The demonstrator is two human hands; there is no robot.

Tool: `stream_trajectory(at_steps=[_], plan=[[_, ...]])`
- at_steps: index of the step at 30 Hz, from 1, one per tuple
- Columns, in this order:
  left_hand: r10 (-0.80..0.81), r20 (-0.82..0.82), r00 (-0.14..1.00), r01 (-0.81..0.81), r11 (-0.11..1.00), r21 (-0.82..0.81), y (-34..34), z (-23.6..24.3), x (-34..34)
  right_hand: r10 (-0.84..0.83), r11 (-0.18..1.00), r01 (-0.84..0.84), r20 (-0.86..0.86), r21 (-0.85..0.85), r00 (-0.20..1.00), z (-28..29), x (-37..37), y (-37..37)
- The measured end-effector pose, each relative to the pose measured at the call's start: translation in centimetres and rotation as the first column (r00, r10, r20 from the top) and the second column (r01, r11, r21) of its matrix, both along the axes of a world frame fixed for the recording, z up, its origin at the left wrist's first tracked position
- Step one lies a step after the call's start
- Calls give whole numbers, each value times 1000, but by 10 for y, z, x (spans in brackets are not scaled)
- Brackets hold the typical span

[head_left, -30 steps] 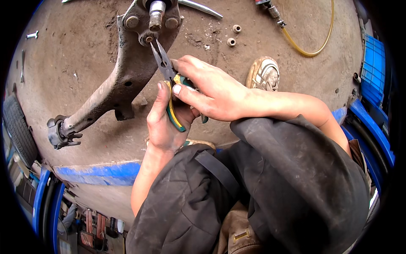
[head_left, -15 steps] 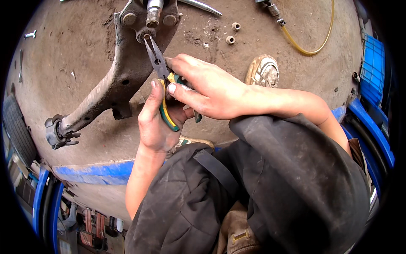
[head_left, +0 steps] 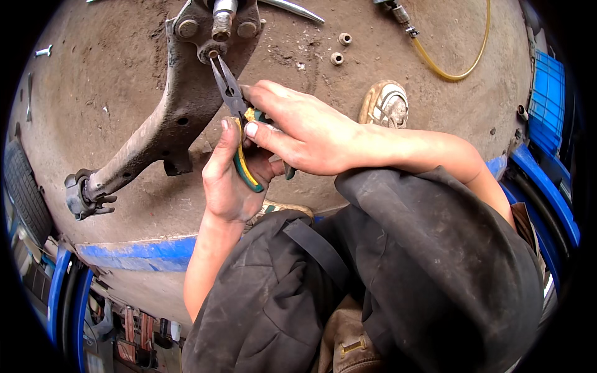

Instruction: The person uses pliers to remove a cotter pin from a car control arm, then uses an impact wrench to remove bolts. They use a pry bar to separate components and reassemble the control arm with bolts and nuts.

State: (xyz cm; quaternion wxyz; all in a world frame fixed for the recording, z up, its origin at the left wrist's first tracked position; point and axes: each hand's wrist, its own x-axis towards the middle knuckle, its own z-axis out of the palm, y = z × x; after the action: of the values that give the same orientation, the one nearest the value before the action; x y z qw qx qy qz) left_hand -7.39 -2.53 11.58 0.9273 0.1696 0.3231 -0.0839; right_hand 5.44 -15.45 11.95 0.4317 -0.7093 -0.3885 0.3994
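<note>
A pair of needle-nose pliers (head_left: 231, 93) with green and yellow handles is gripped between both hands. My left hand (head_left: 225, 177) is closed around the handles from below, its thumb along the near handle. My right hand (head_left: 305, 133) grips the other handle from the right, thumb laid across it. The slightly parted plier tips are at a small round bolt end (head_left: 213, 55) on a rusty control arm (head_left: 149, 133); whether they touch it I cannot tell. Above that, a threaded stud (head_left: 222, 26) sits between two bolt heads. My palms hide part of the handles.
Two small metal nuts (head_left: 336, 58) lie on the dirty floor. A yellow hose (head_left: 443, 73) with a metal fitting curves at the upper right. A bolt (head_left: 43, 51), a wrench (head_left: 29, 96) and a tyre (head_left: 28, 193) are at the left. A blue crate (head_left: 547, 93) stands at the right.
Hands and pliers keep nearly the same pose at the control arm. The whole view has shifted very slightly.
</note>
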Motion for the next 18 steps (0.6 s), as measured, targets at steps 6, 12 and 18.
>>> stream_trajectory(at_steps=[6, 12, 18], plan=[[62, -47, 997, -65, 996, -66, -6, -5, -2, -56, 998, 57, -22, 40, 998, -5, -4, 0], [30, 69, 997, -29, 999, -20, -13, 2, 5, -60, 998, 60, -39, -9, 997, 0, -2, 0], [115, -12, 993, -116, 991, -60, -10, 1, -3, -1, 999, 0, -28, -43, 1000, 0, 1, 1]])
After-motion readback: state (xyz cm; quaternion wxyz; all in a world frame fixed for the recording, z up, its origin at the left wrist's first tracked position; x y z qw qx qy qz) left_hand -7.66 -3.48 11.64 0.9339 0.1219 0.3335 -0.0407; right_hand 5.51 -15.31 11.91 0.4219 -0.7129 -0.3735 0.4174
